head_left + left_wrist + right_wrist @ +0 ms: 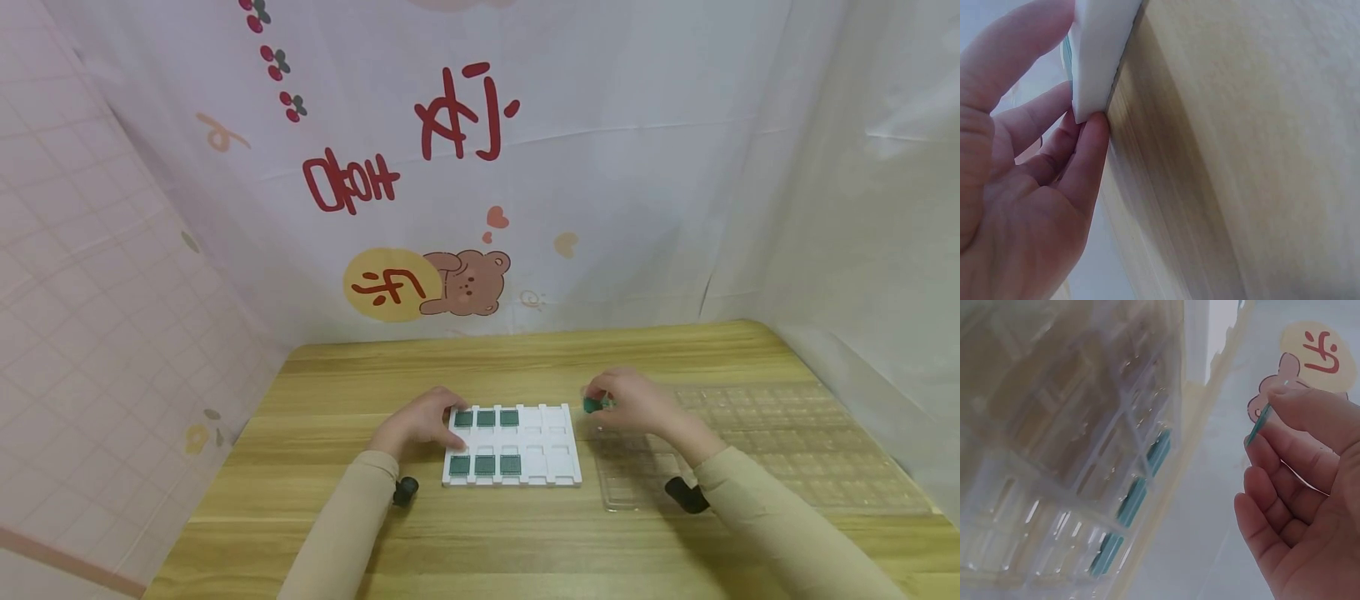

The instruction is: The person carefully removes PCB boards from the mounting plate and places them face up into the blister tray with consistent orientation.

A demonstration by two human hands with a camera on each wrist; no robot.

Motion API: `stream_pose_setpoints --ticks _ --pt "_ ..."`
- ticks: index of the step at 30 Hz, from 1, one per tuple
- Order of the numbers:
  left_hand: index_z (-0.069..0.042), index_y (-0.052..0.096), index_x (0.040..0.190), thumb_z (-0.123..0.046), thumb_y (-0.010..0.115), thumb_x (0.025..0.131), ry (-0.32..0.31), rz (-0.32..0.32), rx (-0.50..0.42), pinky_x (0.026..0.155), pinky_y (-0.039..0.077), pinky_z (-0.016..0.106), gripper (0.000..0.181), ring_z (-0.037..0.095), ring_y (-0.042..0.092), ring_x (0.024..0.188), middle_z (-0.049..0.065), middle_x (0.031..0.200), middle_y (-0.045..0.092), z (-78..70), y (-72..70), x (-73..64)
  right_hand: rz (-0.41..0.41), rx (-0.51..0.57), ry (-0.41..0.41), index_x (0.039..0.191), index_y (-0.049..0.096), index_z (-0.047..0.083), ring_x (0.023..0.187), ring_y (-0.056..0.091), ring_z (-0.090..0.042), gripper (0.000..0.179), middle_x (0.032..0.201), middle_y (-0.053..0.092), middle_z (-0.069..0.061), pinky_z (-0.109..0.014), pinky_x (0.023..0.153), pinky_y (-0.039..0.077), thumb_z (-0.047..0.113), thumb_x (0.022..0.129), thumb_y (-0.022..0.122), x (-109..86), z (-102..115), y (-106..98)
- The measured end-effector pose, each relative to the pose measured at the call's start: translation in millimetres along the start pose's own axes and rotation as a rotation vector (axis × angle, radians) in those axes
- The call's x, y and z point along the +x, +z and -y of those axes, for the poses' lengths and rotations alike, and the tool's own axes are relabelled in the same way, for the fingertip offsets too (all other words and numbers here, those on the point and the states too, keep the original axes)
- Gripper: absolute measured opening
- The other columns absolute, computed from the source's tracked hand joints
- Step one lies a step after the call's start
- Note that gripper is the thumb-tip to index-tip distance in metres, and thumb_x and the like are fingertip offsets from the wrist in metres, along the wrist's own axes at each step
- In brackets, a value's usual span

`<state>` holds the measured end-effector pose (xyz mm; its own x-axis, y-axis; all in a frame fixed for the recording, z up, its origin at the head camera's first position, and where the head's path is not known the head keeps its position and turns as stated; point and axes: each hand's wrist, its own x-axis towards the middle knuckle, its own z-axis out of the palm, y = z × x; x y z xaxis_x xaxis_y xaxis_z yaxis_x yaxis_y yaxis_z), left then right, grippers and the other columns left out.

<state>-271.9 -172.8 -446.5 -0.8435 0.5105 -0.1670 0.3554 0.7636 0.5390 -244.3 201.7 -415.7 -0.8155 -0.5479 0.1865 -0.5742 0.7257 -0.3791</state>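
Note:
A white slotted tray lies on the table, with two rows of compartments. Three small green circuit boards sit in its back row and three in its front row, all toward the left. My left hand grips the tray's left end; in the left wrist view its fingertips are at the corner of the white edge. To the right of the tray, my right hand pinches one green circuit board between thumb and fingers. That board is seen nearly edge-on in the right wrist view.
Clear plastic blister trays cover the table's right side, partly beneath my right forearm. Several green boards lie in their edge compartments in the right wrist view. A printed white curtain hangs behind the wooden table.

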Motion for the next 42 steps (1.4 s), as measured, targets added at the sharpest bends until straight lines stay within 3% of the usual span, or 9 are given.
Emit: stream_pose_setpoints --ticks 13,28,42 --pt "-0.005 0.065 0.124 -0.026 0.091 0.07 0.011 0.001 0.014 0.093 0.043 0.038 0.064 0.018 0.049 0.098 0.003 0.112 0.056 0.2 -1.0 1.1 0.001 -0.089 -0.01 0.097 0.071 0.004 0.085 0.061 -0.024 0.023 0.092 0.065 -0.004 -0.039 0.075 0.051 0.011 0.079 0.083 -3.2 -7 -1" --pt "-0.006 0.065 0.124 -0.026 0.091 0.07 0.005 -0.001 0.019 0.092 0.044 0.038 0.064 0.018 0.049 0.098 0.002 0.111 0.056 -2.4 -1.9 -0.5 0.068 -0.199 0.012 0.093 0.071 0.01 0.084 0.057 -0.021 0.02 0.089 0.061 0.0 -0.039 0.075 0.051 0.011 0.078 0.083 -4.3 -15 4" --pt "-0.005 0.065 0.123 -0.025 0.091 0.07 0.011 0.001 0.015 0.093 0.044 0.039 0.063 0.019 0.049 0.099 0.004 0.113 0.056 -1.6 -0.6 -2.0 0.105 -0.226 0.026 0.092 0.07 0.012 0.086 0.056 -0.023 0.019 0.089 0.061 0.002 -0.037 0.072 0.051 0.011 0.078 0.083 -2.5 -19 10"
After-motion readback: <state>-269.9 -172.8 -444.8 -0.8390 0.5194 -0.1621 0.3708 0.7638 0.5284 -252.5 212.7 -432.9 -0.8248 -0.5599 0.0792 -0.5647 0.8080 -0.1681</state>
